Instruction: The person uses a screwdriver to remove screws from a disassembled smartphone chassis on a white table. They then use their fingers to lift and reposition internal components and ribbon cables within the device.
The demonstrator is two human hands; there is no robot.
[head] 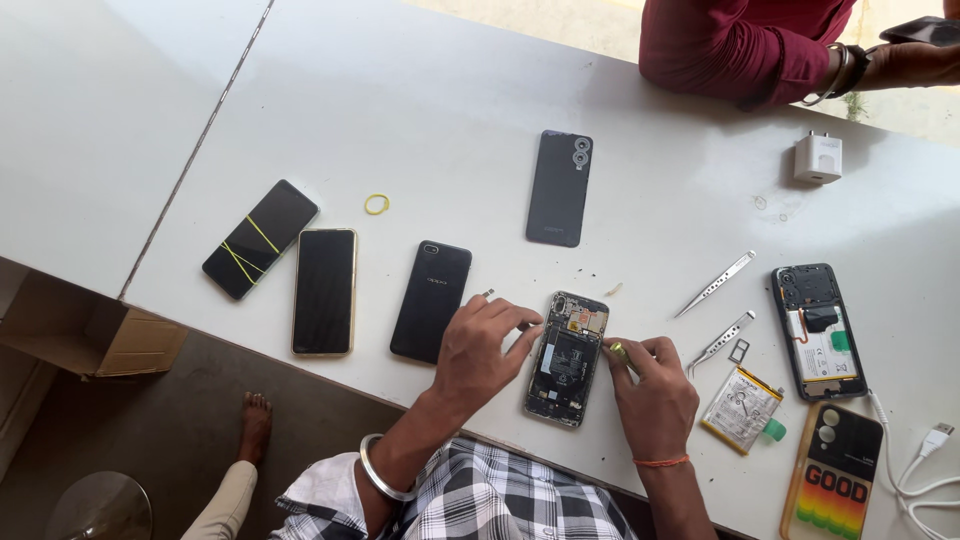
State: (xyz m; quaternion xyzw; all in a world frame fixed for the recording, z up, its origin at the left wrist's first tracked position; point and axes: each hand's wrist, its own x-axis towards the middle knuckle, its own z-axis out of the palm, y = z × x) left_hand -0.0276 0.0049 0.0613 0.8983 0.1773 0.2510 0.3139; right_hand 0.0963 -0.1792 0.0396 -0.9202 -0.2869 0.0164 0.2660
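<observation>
An opened phone [568, 360] with its back cover off and its circuit boards exposed lies near the front edge of the white table [420, 110]. My left hand [480, 350] rests against its left side, fingertips touching the frame. My right hand [650, 390] sits at its right side, pinching a small yellow-green tool [618, 350] whose tip meets the phone's edge. A loose battery [740, 410] lies just right of my right hand.
Several other phones lie on the table: one with yellow bands [260, 238], two face-down, one dark [559, 188]. Two tweezers [715, 283], another opened phone [819, 332], a colourful case [835, 470], a white charger [818, 158], a cable. Another person's arm [760, 45] rests at the far edge.
</observation>
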